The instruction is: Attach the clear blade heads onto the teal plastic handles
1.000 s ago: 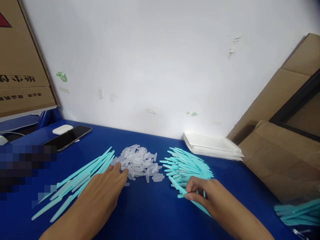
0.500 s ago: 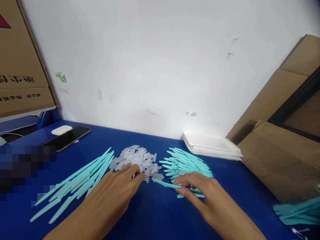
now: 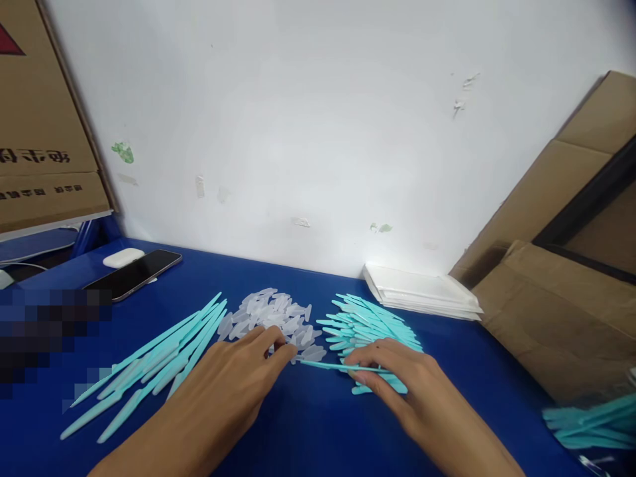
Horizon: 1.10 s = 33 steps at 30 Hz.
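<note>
My right hand (image 3: 392, 371) pinches a slim teal eyebrow razor (image 3: 322, 365) between thumb and fingers, its narrow end pointing left. In my left hand (image 3: 248, 371), thumb and forefinger are closed on a small translucent blade cap (image 3: 295, 358), mostly hidden by the fingertips. The razor's tip is right beside that cap; whether they touch I cannot tell. Behind my left hand lies a loose heap of translucent caps (image 3: 273, 311). A pile of teal razors (image 3: 372, 321) lies behind my right hand. To the left, several razors with whitish covered ends (image 3: 163, 354) are fanned out.
A phone (image 3: 142, 273) and a white case (image 3: 123, 257) lie at the back left of the blue table (image 3: 308, 430). White flat sheets (image 3: 422, 291) are stacked against the wall. Cardboard (image 3: 541, 318) stands at the right, near more teal razors (image 3: 596, 421) in clear wrapping.
My left fingertips have moved slightly right, toward the razor tip. The razor in my right hand has turned and now shows its thin edge.
</note>
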Each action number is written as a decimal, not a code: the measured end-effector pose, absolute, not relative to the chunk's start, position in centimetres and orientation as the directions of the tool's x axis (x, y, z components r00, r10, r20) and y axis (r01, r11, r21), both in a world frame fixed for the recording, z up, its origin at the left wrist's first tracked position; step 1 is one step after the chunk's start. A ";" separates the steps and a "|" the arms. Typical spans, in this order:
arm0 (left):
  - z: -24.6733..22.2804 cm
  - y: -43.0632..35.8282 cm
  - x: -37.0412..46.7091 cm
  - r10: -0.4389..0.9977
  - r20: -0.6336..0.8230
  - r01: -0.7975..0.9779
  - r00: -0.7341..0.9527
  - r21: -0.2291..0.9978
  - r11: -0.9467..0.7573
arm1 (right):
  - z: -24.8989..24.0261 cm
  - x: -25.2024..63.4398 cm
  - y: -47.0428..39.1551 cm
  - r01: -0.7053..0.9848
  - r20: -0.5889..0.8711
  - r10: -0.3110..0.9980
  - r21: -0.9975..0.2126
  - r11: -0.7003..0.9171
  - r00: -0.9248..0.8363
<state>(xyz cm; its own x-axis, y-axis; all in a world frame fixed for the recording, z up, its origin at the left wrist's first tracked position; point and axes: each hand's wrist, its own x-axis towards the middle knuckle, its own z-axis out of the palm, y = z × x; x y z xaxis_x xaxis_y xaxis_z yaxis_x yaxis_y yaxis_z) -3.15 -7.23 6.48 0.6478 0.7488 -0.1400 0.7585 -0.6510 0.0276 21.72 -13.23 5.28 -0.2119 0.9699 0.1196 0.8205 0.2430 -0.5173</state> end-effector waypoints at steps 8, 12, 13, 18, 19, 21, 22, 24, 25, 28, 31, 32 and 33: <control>5.2 -7.0 -3.5 0.738 -0.037 0.739 0.673 0.006 -0.674 | 5.0 21.8 -13.1 0.820 0.152 0.963 -0.505 0.268 -0.221; 4.2 -6.9 -3.9 0.688 0.056 0.687 0.724 0.037 -0.726 | 5.0 21.8 -13.2 0.825 0.150 0.963 -0.495 0.271 -0.226; 3.9 -7.0 -4.0 0.669 0.097 0.668 0.737 0.046 -0.743 | 5.0 21.7 -13.2 0.825 0.153 0.962 -0.495 0.274 -0.228; 2.3 -7.6 -4.4 0.544 0.321 0.544 0.775 0.097 -0.833 | 5.4 20.8 -13.4 0.793 0.218 0.930 -0.486 0.367 -0.296; 2.2 -7.7 -4.4 0.526 0.350 0.525 0.776 0.105 -0.845 | 5.5 20.6 -13.4 0.785 0.240 0.921 -0.483 0.389 -0.309; 2.2 -7.8 -4.6 0.501 0.402 0.498 0.767 0.120 -0.859 | 5.6 20.2 -13.6 0.767 0.286 0.902 -0.479 0.427 -0.324; 2.2 -7.8 -4.6 0.489 0.427 0.484 0.761 0.129 -0.866 | 5.6 20.1 -13.7 0.758 0.309 0.893 -0.479 0.443 -0.326; 2.4 -7.8 -4.7 0.468 0.478 0.454 0.743 0.153 -0.877 | 5.7 20.0 -13.8 0.735 0.362 0.870 -0.479 0.481 -0.334; 2.4 -7.7 -4.7 0.458 0.501 0.441 0.734 0.161 -0.883 | 5.7 20.0 -13.8 0.724 0.382 0.860 -0.479 0.497 -0.338; 2.4 -7.8 -4.6 0.447 0.519 0.437 0.729 0.150 -0.887 | 5.7 20.0 -13.8 0.711 0.395 0.852 -0.484 0.510 -0.343; 2.3 -8.1 -4.3 0.487 0.440 0.513 0.755 0.068 -0.856 | 5.7 19.6 -13.7 0.727 0.348 0.871 -0.486 0.485 -0.348; 2.3 -8.2 -4.2 0.506 0.396 0.540 0.767 0.028 -0.841 | 5.7 19.5 -13.7 0.739 0.324 0.879 -0.482 0.471 -0.349; 2.5 -8.2 -4.1 0.530 0.343 0.567 0.775 -0.009 -0.823 | 5.7 19.5 -13.7 0.753 0.297 0.891 -0.479 0.450 -0.344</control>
<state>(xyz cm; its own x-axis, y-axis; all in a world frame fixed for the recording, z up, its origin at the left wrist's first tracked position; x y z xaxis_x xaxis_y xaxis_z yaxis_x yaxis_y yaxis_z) -4.15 -8.24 2.48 0.7752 0.5305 0.3430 0.5674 -0.8234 -0.0090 19.49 -13.72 5.70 -0.3438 0.8910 0.2967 0.7534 0.4503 -0.4791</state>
